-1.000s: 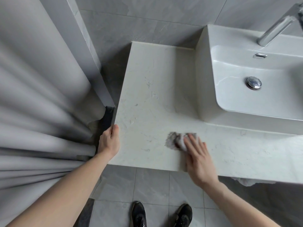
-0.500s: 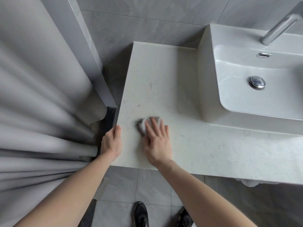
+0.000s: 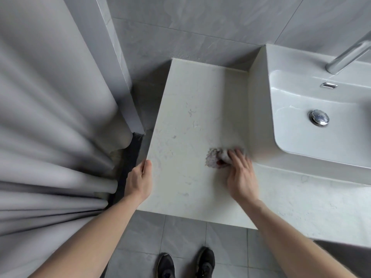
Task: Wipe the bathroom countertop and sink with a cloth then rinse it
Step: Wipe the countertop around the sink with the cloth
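A small crumpled grey-white cloth (image 3: 213,159) lies on the pale marble countertop (image 3: 190,109), close to the left wall of the white basin sink (image 3: 297,105). My right hand (image 3: 242,175) presses on the cloth with straight fingers spread over its right part; the cloth and fingertips are motion-blurred. My left hand (image 3: 140,180) grips the countertop's left edge near its front corner, thumb on top. The sink's chrome drain plug (image 3: 319,117) and faucet (image 3: 349,57) show at the right.
A grey curtain (image 3: 50,127) hangs in folds at the left, beside a grey wall corner (image 3: 118,63). Grey wall tiles rise behind the counter. Below the front edge are grey floor tiles and my two black shoes (image 3: 186,263).
My right hand has swept the cloth from near the left front of the countertop rightwards, towards the sink wall. My left hand still holds the edge.
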The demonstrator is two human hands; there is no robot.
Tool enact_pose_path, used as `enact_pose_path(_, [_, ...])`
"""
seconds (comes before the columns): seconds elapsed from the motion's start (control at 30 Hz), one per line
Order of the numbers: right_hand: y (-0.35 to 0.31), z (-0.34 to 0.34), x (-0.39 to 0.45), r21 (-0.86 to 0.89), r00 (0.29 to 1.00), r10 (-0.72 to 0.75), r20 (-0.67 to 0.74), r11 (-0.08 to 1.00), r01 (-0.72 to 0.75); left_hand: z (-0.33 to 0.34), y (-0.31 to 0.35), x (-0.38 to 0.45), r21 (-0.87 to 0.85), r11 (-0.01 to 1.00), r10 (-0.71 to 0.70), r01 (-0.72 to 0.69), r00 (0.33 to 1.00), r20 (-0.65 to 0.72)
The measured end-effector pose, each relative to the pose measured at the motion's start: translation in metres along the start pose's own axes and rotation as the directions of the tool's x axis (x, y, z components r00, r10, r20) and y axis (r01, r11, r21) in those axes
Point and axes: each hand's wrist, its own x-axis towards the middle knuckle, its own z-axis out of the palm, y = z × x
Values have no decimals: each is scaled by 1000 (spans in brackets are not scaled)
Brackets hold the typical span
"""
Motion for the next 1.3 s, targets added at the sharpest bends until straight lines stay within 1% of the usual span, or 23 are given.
enact_pose_path(0.1, [7,-1,4,-52,999,40,-33,998,-42,-1,0,0,-8,1000,-12,12,1000,-4])
enact_pose_path(0.17, [-9,9,2,-73,997,67,-31,995,-69,-1,1,-1,-17,999,-30,30,1000,3])
enact_pose_path(0.23, [-31,22,5,-73,999,42,-21,996,-43,-1,1,-1,-14,999,-40,40,999,-5])
enact_pose_path(0.33, [-72,46,14,-40,987,-154,54,987,156,-1,1,0,-16,999,-44,44,999,-12])
enact_pose_path(0.4, [-100,62,17,12,947,-299,114,954,300,0,0,0,-11,999,-39,39,999,-17])
enact_pose_path(0.47, [-124,76,15,46,893,-422,154,906,420,0,0,0,-9,1000,-23,22,999,-37])
enact_pose_path(0.57, [-140,86,15,92,826,-528,196,849,521,0,1,-1,-25,1000,-14,13,999,-46])
enact_pose_path(0.67, [-130,81,20,156,796,-571,204,821,549,0,-3,0,-19,999,-29,29,999,-38])
enact_pose_path(0.7, [-123,76,23,191,803,-563,194,825,532,1,-5,1,-2,999,-37,37,999,-39])
enact_pose_path(0.73, [-114,70,26,234,828,-533,175,839,491,1,-6,2,13,999,-50,50,998,-41])
enact_pose_path(0.83, [-76,42,42,336,944,-326,53,896,291,0,-3,1,30,997,-67,68,997,-45])
enact_pose_path(0.9, [-47,25,59,348,981,-185,-51,918,191,0,0,0,32,998,-61,62,997,-50])
enact_pose_path(0.97, [-20,11,78,299,990,-77,-119,948,110,-1,1,-2,32,998,-48,50,998,-48])
enact_pose_path(1.0, [-10,7,85,244,991,-44,-125,967,74,-2,2,-2,38,998,-43,45,998,-50])
enact_pose_path(1.1, [4,9,94,44,998,16,-62,999,-13,-2,5,-4,35,999,-32,34,998,-56])
enact_pose_path(1.17, [-2,16,90,-47,998,35,-46,998,-37,-2,8,-5,34,999,-27,29,998,-61])
enact_pose_path(1.23, [-17,25,84,-75,998,58,-36,995,-61,-1,11,-6,45,998,-28,31,998,-59])
enact_pose_path(1.3, [-41,34,82,-82,1000,19,-15,996,-20,-1,11,-5,60,997,-42,46,997,-60])
